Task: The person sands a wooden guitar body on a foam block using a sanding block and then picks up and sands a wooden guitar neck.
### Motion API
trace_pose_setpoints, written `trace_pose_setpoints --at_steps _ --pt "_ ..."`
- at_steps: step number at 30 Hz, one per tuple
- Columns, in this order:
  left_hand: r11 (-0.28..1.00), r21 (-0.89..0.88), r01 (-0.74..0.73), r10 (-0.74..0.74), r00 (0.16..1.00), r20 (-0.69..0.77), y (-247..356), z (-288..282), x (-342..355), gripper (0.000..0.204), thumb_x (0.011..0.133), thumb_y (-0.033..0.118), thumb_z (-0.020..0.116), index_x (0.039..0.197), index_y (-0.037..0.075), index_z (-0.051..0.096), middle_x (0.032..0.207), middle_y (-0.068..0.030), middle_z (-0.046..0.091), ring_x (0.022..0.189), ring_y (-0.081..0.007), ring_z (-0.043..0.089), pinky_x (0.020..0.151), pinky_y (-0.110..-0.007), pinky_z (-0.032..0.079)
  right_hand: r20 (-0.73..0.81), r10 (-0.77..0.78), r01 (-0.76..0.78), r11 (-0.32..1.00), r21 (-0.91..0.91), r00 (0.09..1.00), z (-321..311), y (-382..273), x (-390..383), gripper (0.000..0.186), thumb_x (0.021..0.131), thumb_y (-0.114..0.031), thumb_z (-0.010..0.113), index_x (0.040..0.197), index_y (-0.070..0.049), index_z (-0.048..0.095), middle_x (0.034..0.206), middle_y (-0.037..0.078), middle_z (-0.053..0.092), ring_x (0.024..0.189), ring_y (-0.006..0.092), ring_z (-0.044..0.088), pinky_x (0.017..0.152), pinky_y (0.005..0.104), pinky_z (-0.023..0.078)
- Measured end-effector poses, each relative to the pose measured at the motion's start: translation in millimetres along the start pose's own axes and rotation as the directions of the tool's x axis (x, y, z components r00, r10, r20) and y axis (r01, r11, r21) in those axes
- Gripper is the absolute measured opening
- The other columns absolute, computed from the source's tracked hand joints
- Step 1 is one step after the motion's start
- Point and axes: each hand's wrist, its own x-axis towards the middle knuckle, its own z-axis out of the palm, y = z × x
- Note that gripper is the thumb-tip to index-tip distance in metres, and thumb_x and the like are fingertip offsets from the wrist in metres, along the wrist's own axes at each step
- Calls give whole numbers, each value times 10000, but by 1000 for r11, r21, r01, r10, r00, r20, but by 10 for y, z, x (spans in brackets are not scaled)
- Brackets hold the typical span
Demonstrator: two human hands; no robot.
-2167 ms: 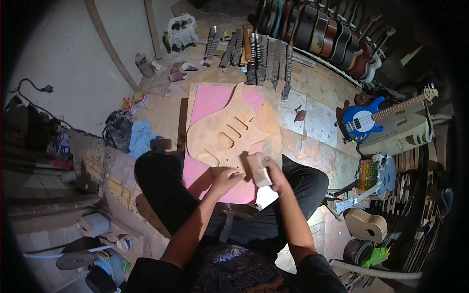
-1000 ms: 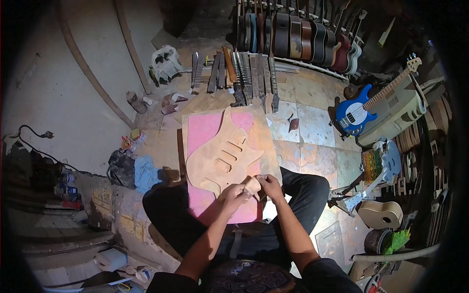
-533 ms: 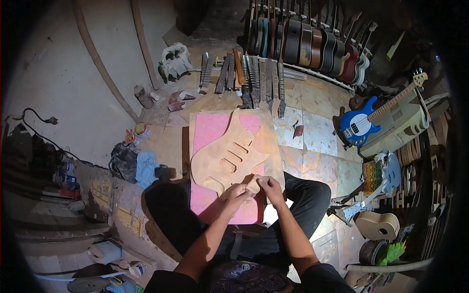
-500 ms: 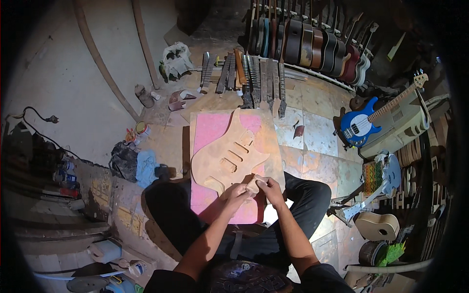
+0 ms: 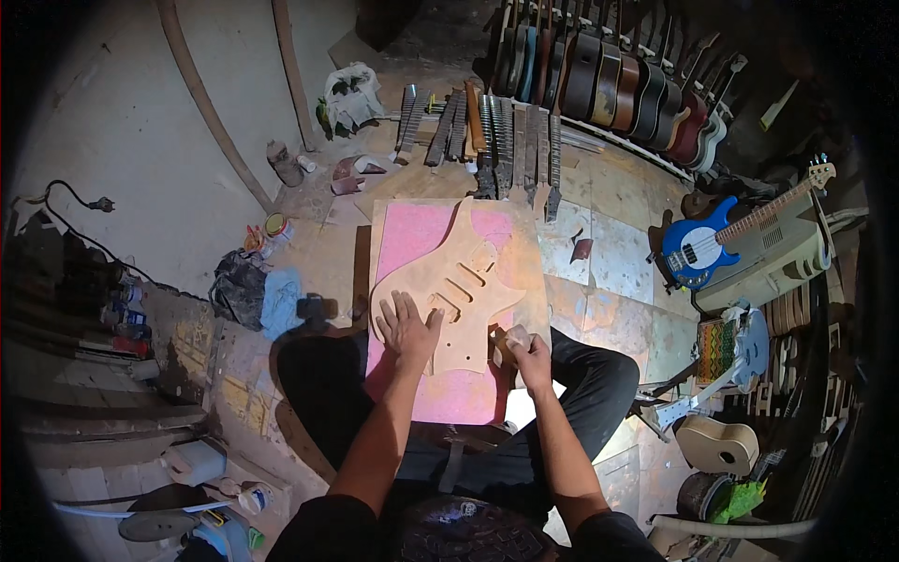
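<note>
The left hand (image 5: 405, 325) lies flat and wide open, fingers spread, pressing on the lower left part of an unfinished wooden guitar body (image 5: 448, 295). The right hand (image 5: 526, 349) is curled closed around a small tan block (image 5: 513, 338), held against the guitar body's lower right edge. The guitar body rests on a pink board (image 5: 433, 281) that lies across the person's lap and reaches out over the floor. Left of the guitar body, on the floor, sits a crumpled blue rag (image 5: 278, 302) beside a dark bundle. Beyond the guitar body's far end lies a row of guitar necks (image 5: 487, 140), and farther still a rack of finished guitars (image 5: 618, 89). Well to the right of the guitar body, a blue bass guitar (image 5: 712, 245) rests on a pale case.
</note>
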Motion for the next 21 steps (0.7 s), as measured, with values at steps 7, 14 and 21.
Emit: trace_pose_setpoints --at_steps 7,14,21 --pt "989 47 -140 136 987 80 297 81 407 920 1045 676 432 1675 13 328 1786 -149 218 1656 -356 118 1312 -610 86 -22 36 -36 999 24 999 -76 75 29 178 959 -134 775 999 -27 637 929 11 674 823 80 601 728 270 500" --pt "976 63 -208 202 975 96 330 46 516 967 1017 698 464 1678 9 312 1782 -153 233 1653 -335 155 1315 -590 96 -42 50 -50 999 1 998 -29 -35 18 167 974 -131 763 1014 -26 639 934 20 681 825 85 611 729 273 509" --pt "994 110 19 -30 994 106 247 100 39 1094 981 717 512 1668 -85 228 1775 -264 148 1664 -389 49 1325 -563 36 -92 12 -14 1000 -14 996 -68 -11 49 181 972 -132 763 1038 -20 636 946 32 684 819 92 625 709 278 521"
